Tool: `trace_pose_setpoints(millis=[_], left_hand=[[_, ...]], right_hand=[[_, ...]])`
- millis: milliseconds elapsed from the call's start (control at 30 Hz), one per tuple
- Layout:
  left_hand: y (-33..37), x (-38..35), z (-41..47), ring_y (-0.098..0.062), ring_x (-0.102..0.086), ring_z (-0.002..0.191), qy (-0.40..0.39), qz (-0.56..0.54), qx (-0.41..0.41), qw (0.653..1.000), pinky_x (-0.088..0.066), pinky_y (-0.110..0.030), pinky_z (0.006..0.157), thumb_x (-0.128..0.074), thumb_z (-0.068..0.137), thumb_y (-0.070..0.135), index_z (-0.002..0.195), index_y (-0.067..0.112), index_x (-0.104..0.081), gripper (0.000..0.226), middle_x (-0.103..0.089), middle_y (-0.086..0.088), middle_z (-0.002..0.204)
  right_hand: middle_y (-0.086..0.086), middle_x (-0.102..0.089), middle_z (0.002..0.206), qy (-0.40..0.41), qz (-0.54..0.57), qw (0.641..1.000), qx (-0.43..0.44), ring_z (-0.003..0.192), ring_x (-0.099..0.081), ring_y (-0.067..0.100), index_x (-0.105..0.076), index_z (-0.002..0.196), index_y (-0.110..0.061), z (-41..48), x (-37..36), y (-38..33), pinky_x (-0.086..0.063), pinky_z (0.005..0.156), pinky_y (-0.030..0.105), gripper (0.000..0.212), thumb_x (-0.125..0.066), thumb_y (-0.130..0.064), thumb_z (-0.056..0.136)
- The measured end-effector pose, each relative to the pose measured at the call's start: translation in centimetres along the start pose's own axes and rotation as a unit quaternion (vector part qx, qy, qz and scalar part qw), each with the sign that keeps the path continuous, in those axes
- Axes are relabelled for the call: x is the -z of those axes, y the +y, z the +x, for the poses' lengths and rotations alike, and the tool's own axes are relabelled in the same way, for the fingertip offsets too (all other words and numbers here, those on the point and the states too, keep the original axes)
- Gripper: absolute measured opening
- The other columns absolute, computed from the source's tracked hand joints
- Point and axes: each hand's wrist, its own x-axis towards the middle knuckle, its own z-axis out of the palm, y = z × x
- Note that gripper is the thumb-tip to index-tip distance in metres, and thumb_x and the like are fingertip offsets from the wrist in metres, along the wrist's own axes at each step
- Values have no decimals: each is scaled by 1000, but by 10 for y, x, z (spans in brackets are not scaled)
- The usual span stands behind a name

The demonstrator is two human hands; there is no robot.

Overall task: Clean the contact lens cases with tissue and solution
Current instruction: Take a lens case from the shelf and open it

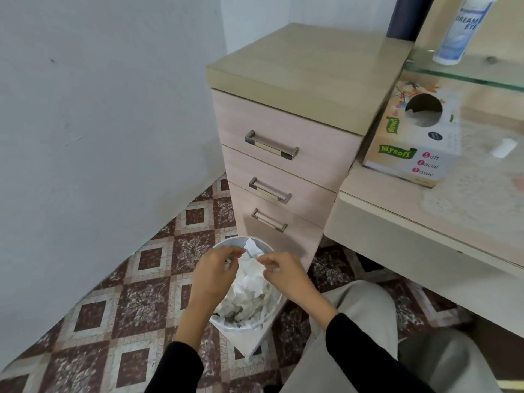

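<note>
Both hands hover over a round waste bin (224,244) on the floor, which is packed with crumpled white tissues. My left hand (215,276) has its fingers curled, and a small white piece shows under them. My right hand (286,275) is curled the same way round another small white piece; neither piece is clear enough to name. A crumpled tissue (253,248) sits just beyond both sets of fingertips, above the pile. The solution bottle (465,29) stands on the glass shelf. The Mysoft tissue box (411,143) is on the desk below.
A three-drawer unit (283,154) stands right behind the bin, with a grey wall to the left. The desk (397,222) juts out at the right, with a blurred small white thing (504,147) on it. My knees (368,321) are beside the bin. The floor is patterned tile.
</note>
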Motion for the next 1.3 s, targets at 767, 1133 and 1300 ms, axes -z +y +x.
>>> trace_pose_setpoints(millis=[767, 1133, 1300], left_hand=[[264, -22, 48, 2, -62, 91, -55, -114, -347, 929, -43, -11, 79, -57, 86, 22, 102, 26, -71, 21, -69, 18, 94], [351, -103, 32, -5, -51, 101, -103, -83, -354, 926, -43, -26, 86, -63, 88, 27, 111, 31, -64, 24, -62, 18, 103], [370, -128, 43, -12, -48, 109, -112, -35, -350, 929, -40, -36, 94, -61, 87, 44, 123, 27, -58, 40, -59, 11, 115]], right_hand=[[-10, -73, 92, 306, 81, 943, 106, 87, -66, -1, -75, 98, -16, -139, 238, -37, -52, 74, 14, 20, -64, -3, 87], [-15, -71, 92, 459, 69, 886, 22, 83, -64, 3, -75, 92, -22, -201, 317, 29, -47, 69, 11, 27, -68, 0, 79], [-10, -67, 105, 488, 56, 871, -30, 89, -59, 10, -71, 103, -23, -200, 329, 53, -51, 80, 28, 32, -71, -4, 77]])
